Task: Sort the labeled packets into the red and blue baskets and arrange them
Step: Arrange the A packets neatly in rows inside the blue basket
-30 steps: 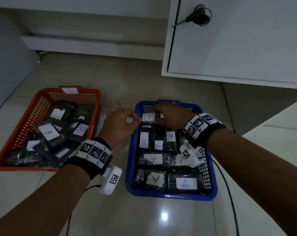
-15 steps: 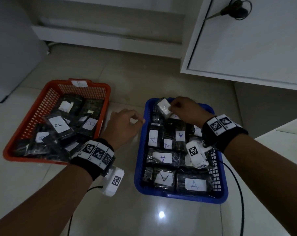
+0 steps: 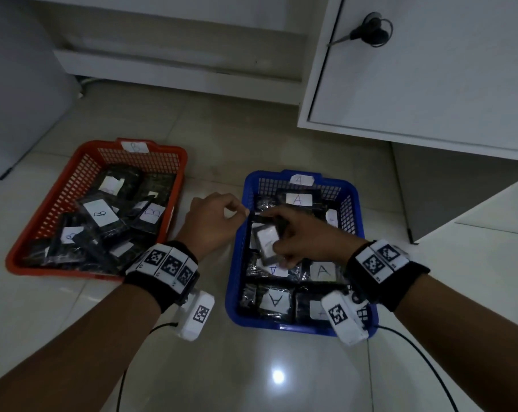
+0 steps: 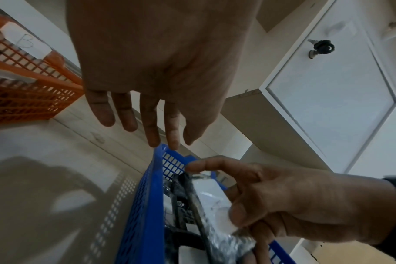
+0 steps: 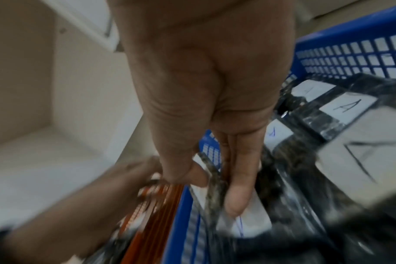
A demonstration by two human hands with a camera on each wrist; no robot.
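A dark packet (image 3: 266, 242) with a white label is pinched on edge between the thumb and fingers of the right hand (image 3: 305, 236), just above the left-hand side of the blue basket (image 3: 353, 197); below it, other packets marked A lie flat in rows inside that basket. The left hand (image 3: 213, 224) hangs just outside the blue basket's left rim, fingers loose and holding nothing; further left of the blue basket sits the red basket (image 3: 55, 200), its B packets heaped untidily.

Right hand (image 3: 305, 236) pinching a white-labelled packet (image 3: 265, 240) over the blue basket (image 3: 237, 257), left hand (image 3: 210, 224) loosely curled beside its rim, red basket (image 3: 58, 197) of packets at left
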